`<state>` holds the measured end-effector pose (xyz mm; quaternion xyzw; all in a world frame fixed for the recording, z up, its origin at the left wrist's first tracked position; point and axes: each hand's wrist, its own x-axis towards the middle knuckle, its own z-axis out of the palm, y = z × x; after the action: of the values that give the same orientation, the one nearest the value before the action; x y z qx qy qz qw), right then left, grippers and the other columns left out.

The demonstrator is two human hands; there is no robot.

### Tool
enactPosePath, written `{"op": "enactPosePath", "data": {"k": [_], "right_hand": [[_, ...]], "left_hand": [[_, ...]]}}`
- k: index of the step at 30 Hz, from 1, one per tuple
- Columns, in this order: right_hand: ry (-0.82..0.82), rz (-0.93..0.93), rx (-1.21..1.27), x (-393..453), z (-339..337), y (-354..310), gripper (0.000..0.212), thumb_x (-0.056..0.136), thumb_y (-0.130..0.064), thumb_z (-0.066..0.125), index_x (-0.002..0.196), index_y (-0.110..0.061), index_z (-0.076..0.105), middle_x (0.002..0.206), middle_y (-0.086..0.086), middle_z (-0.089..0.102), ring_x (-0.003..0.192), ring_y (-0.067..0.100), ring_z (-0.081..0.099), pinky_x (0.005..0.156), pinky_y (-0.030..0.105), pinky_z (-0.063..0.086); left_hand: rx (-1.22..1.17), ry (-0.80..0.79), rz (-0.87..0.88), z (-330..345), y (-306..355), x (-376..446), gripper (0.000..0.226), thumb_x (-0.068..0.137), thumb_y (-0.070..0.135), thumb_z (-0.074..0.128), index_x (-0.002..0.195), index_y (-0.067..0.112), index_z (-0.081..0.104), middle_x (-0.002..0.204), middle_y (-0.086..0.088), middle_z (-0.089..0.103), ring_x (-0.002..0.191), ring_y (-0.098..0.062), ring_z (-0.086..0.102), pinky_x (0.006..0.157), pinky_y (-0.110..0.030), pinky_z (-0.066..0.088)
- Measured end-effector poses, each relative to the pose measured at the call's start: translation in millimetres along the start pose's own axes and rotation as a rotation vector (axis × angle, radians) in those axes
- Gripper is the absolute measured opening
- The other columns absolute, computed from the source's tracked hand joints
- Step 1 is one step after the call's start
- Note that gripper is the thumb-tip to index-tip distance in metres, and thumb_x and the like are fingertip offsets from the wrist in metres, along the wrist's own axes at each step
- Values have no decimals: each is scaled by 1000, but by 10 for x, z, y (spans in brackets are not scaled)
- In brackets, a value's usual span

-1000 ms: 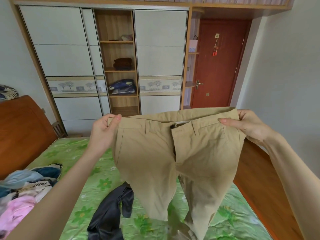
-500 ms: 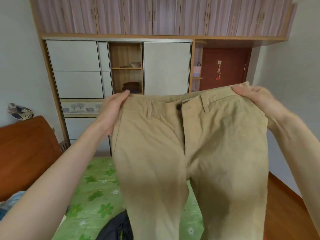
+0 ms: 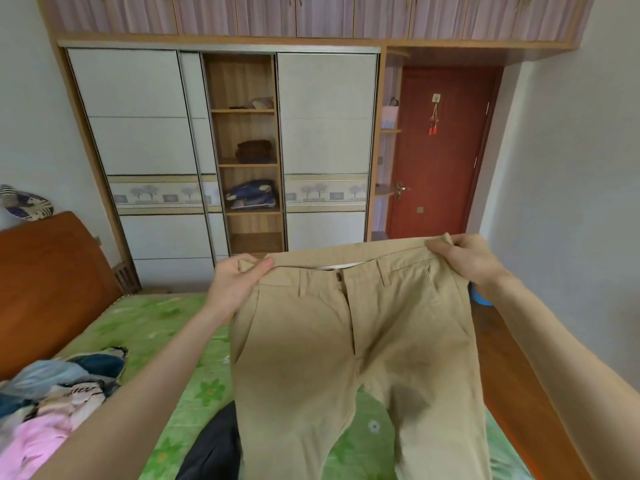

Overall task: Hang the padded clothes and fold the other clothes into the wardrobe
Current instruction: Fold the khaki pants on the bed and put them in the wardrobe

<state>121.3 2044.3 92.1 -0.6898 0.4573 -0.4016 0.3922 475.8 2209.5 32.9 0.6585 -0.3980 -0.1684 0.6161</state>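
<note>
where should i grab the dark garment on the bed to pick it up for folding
Probably at its upper end, near, coming from above on the left-hand side. The dark garment lies crumpled on the green bedsheet, partly behind the hanging khaki trousers, so its right edge is hidden. Both hands, left and right, currently hold the waistband.

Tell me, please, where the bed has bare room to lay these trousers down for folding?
Bare green sheet lies between the headboard and the held trousers. The near left is crowded by the clothes pile; a dark garment lies beside the trouser legs.
</note>
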Motion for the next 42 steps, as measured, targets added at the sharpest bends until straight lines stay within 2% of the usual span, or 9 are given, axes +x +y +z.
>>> {"op": "enactPosePath", "data": {"k": [3,12,17,20,25,30,34,38,42], "right_hand": [[87,-19,21,-52,144,55,21,100,-25,67,85,-14,76,84,5,76,79,18,71,72,32,58],[234,-321,-89,-776,1025,217,45,103,-25,61,65,-5,47,55,4,48,55,18,35,61,44,33],[148,-397,-8,-1116,1448,202,42,102,-27,64,66,-31,42,49,-6,40,50,14,33,49,21,28],[-29,-332,84,-1206,1501,207,3,96,-33,68,98,-32,67,65,-2,66,58,23,57,58,35,51],[-322,-301,202,-1297,1540,307,81,87,-5,60,160,-26,35,127,-9,71,112,9,69,97,35,58],[-325,-307,245,-1279,1358,439,60,97,4,61,148,-26,54,111,-4,76,107,13,69,93,31,54],[103,-413,199,-1030,1120,564,30,93,-16,78,117,-26,63,117,-14,66,110,12,61,94,39,49],[-245,-154,375,-768,849,570,76,84,-34,86,149,-32,45,147,-13,57,137,9,53,112,31,44],[-396,-106,393,-743,794,366,36,89,-8,79,124,-13,71,119,6,77,113,25,73,102,48,57]], "left_hand": [[-89,114,-77,178,-75,-47,30,89,35,84,70,14,72,77,-21,69,75,-22,60,80,-41,54],[-350,273,-221,930,-11,-476,40,103,40,65,86,4,66,72,-9,58,68,-21,52,68,-35,46],[-311,204,-117,1173,145,-724,33,105,38,61,84,12,64,64,0,52,63,-19,49,63,-34,41],[-388,64,-120,1133,298,-918,30,99,44,68,97,13,68,79,0,72,75,-14,68,71,-29,54],[-216,-196,57,992,320,-1086,36,88,16,84,117,22,65,99,4,78,93,-9,75,78,-23,59],[-272,-179,13,753,109,-903,22,107,7,56,127,10,64,115,-10,78,110,-30,73,100,-48,58],[-389,-212,-57,633,70,-836,24,104,3,57,128,6,62,118,-15,76,111,-32,72,98,-43,57],[-472,-324,-72,562,212,-814,29,102,2,58,130,7,64,116,-13,78,103,-25,75,90,-35,62],[-431,-318,-19,521,264,-743,31,104,4,57,133,13,64,121,-4,78,119,-28,70,91,-32,58]]}}
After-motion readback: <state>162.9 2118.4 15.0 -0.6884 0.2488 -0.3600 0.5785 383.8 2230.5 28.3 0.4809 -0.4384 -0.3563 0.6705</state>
